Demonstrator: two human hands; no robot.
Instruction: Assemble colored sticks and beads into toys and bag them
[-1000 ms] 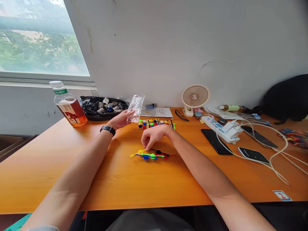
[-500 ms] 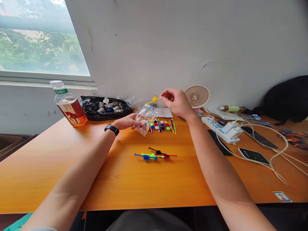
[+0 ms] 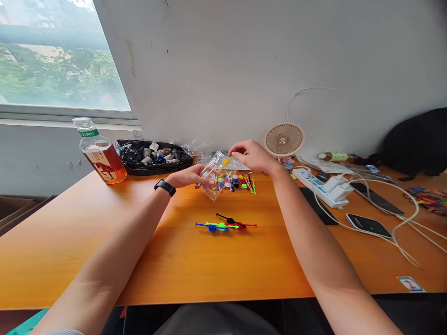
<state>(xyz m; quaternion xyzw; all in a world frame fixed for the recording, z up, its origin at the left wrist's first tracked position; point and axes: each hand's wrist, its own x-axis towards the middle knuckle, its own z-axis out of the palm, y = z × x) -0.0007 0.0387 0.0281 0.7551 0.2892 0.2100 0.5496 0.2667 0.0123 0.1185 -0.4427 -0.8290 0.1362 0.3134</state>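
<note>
Head view: yellow spinner (image 3: 226, 161) in the right hand (image 3: 256, 156), clear bag (image 3: 213, 193) in the left hand (image 3: 186, 177)

The lap (image 3: 216, 320) at 6 o'clock is cut off by the lower edge, as is a teal thing (image 3: 31, 322) at 7, too little shown to identify. Both forearms run out of view; the left one wears a black wristband (image 3: 165, 187). Orange-brown wood makes the desk (image 3: 174, 274), with a card (image 3: 410, 284) at 4 by its near edge. Four spinners (image 3: 222, 226), blue, green, red and black, lie overlapping at 6, clear bases beneath.

The hands are apart: the left pinches the bag's film, some fingers hidden behind it; the right grips the yellow spinner's upper end, fingertips partly out of sight. That spinner, slim with a round hub, slants toward 7 at the bag's mouth; whether its lower end is inside cannot be told. Small coloured parts (image 3: 241, 181) beyond are partly covered by the bag.

Toward 3 o'clock, the right forearm hides some of a black slab (image 3: 319, 206) near the power strip (image 3: 323, 188). A bottle (image 3: 104, 163) stands at 9, beside a black sack (image 3: 131, 160). The fan (image 3: 284, 139) is at 2, its base mostly hidden. A black backpack (image 3: 419, 144) at 3 is cut off. Farthest are the pale wall (image 3: 223, 70) and, at 10, a cropped window (image 3: 59, 60) with blurred greenery.
</note>
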